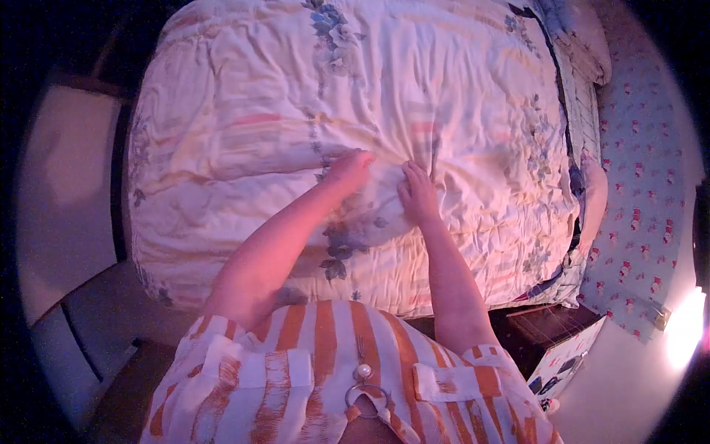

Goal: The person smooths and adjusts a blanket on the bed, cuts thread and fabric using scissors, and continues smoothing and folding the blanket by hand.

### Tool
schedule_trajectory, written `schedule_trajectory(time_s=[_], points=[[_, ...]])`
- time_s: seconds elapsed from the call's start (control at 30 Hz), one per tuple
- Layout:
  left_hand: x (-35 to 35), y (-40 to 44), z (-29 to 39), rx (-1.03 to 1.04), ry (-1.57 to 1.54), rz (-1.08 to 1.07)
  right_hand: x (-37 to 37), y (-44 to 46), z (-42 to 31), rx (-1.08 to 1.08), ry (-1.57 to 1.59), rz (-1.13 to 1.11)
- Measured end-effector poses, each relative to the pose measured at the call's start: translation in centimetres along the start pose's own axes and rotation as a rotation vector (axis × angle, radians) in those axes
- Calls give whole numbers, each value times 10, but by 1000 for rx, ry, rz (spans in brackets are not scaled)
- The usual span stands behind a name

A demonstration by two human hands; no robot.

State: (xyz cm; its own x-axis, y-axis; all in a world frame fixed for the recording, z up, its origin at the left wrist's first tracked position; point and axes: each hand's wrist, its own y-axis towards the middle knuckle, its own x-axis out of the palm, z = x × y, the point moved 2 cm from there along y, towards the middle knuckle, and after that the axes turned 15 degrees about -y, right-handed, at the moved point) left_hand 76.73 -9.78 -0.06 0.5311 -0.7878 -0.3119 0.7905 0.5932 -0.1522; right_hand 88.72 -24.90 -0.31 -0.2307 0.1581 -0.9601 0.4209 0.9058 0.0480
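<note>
A pale quilt (259, 81) with grey-blue flowers and faint coloured bands covers the bed, wrinkled over most of its surface. My left hand (352, 169) is closed on the quilt near the middle, its fingers curled. Just to the right, my right hand (418, 194) rests on the same quilt with its fingers bent together and pinching the cloth. Folds spread out from between the two hands, which are a short distance apart.
At the right are pillows (594, 189) and a wall with small red flowers (637, 185). A dark bedside cabinet (543, 325) stands at the lower right, near a bright lamp (685, 329). Brown and grey furniture lies at the left.
</note>
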Motion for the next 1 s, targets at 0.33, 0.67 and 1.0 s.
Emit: schedule_trajectory(time_s=[0.33, 0.67, 1.0], points=[[31, 10, -13, -72, 258, 25, -2, -1, -6, 25, 29, 31], [5, 5, -21, -488, -347, -278, -5, -2, -4, 33, 87, 8], [-53, -116, 57, 247, -254, -427, -8, -1, -4, 12, 182, -12]])
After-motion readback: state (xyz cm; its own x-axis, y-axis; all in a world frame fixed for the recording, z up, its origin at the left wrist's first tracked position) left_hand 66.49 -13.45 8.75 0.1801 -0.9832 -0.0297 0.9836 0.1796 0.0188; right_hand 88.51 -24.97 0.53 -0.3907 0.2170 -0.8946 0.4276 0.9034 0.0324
